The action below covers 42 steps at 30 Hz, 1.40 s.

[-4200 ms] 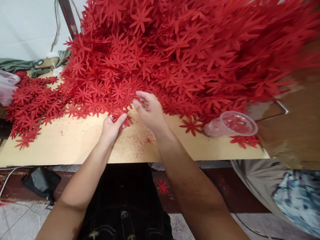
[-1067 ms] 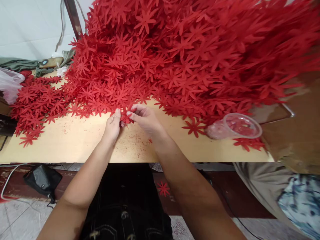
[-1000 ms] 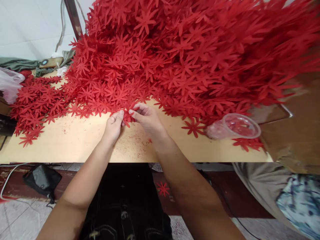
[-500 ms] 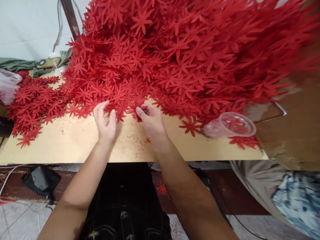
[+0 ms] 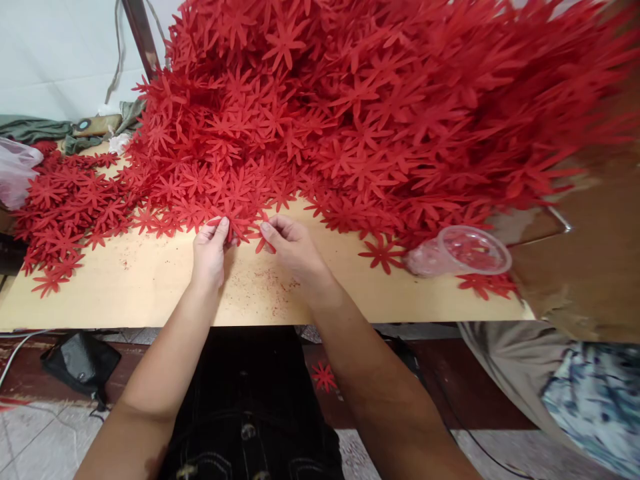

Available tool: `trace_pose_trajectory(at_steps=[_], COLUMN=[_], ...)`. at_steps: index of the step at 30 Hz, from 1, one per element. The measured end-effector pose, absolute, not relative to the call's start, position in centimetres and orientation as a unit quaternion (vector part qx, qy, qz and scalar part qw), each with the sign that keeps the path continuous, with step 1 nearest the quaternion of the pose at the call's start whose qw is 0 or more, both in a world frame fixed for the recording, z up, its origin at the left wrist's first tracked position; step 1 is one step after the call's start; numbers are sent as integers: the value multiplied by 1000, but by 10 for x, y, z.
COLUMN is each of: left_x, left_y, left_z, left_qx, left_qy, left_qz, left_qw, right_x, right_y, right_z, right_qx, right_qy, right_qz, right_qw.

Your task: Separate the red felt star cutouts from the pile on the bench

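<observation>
Between my two hands, just in front of a big heap of red flower cutouts (image 5: 300, 127), are red petals. My left hand (image 5: 210, 250) pinches a red flower cutout (image 5: 240, 223) between thumb and fingers. On the other side, my right hand (image 5: 290, 243) is closed with thumb against index finger on a red petal piece (image 5: 263, 241). Whether both hands hold the same flower or two, I cannot tell, because the petals merge with the heap behind.
At the right a clear plastic cup (image 5: 475, 250) lies tilted, with small red bits inside. A brown cardboard box (image 5: 590, 253) stands beyond it. On the left are a smaller pile of red flowers (image 5: 65, 207) and a plastic bag (image 5: 17, 170). Red specks dot the tabletop (image 5: 165, 287).
My left hand has gone from open fingers to a pinch on a red flower. My right hand has turned and shifted slightly down and left.
</observation>
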State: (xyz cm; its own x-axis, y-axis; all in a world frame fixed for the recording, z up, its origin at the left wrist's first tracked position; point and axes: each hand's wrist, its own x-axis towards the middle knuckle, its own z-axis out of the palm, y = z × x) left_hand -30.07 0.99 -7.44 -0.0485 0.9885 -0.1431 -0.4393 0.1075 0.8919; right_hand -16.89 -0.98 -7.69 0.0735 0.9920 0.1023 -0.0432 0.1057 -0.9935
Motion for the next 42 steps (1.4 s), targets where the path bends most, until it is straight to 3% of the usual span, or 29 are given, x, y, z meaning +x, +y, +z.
trace_pose_trajectory(at_steps=[8, 15, 23, 29, 37, 42], left_x=[-300, -298, -298, -302, -299, -300], left_y=[10, 10, 10, 14, 12, 13], left_z=[-71, -70, -72, -69, -65, -71], left_qx=[357, 334, 338, 219, 240, 252], left_qy=[410, 408, 404, 409, 436, 429], left_qz=[572, 568, 578, 616, 584, 589], left_qw=[615, 633, 623, 637, 641, 637], right_x=[-149, -181, -179, -167, -161, -171], right_y=[13, -9, -7, -9, -8, -10], right_z=[-75, -76, -76, -74, -70, -81], right_qx=[-604, -446, -479, -485, -467, -543], right_qy=[-523, -510, -482, -440, -453, -530], right_qz=[243, 505, 448, 495, 520, 415], right_qw=[550, 536, 582, 571, 554, 502])
